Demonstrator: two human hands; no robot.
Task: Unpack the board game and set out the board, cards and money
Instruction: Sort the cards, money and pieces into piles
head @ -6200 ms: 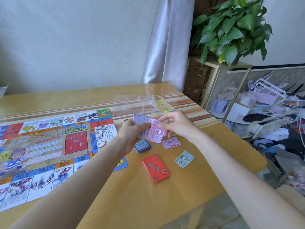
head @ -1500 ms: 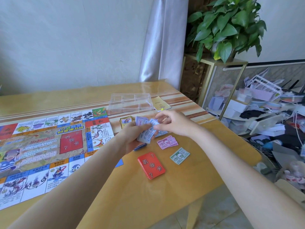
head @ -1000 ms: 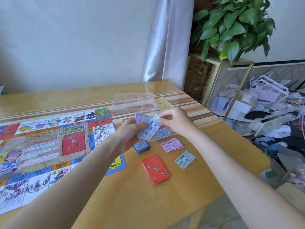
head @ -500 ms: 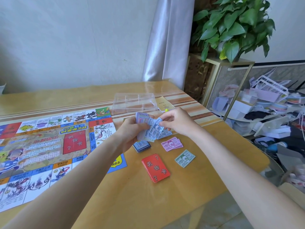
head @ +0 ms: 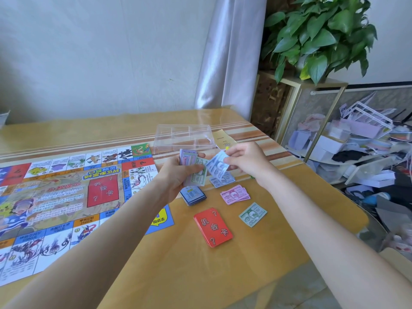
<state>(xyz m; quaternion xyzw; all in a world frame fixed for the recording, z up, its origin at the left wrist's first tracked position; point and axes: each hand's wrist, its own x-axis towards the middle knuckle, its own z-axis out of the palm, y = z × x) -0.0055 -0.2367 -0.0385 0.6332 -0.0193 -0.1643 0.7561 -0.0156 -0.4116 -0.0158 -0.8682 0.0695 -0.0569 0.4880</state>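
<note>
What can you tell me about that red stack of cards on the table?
The red card stack lies flat on the yellow table, turned slightly askew, just right of the board. Its top face shows white characters and question marks. The edges look neatly squared. Neither hand touches it; the pink and green notes lie apart from it.

Counted on the counter (head: 223,275):
- Game board (head: 66,197): one, left of the left hand (head: 178,177).
- Card decks: two, one red (head: 213,227) and one blue (head: 193,195), below the hands.
- Money piles: three, blue (head: 223,181), pink (head: 235,194), green (head: 253,214), below the right hand (head: 245,160).
- Held money: one stack (head: 197,175) in the left hand, one blue note (head: 217,166) in the right.
- Clear tray (head: 184,137): one, beyond the hands.
- Yellow leaflet (head: 224,139): one.
</note>
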